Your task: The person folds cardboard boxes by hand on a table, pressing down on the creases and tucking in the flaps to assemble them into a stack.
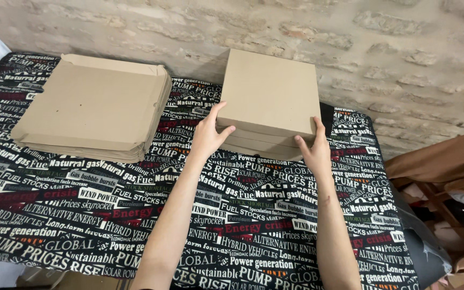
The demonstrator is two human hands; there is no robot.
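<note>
The worktop (55,215), covered with a printed black cloth, carries a stack of flat cardboard sheets (89,107) at the far left. The folded cardboard box (269,99) sits on top of other boxes near the brick wall (350,37). The left hand (208,134) and right hand (313,150) each close their grip on one side of it; I think equal pressure keeps it straight

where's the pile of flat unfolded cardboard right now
The pile of flat cardboard lies at the far left of the table, left of the folded boxes that both hands hold.
</note>
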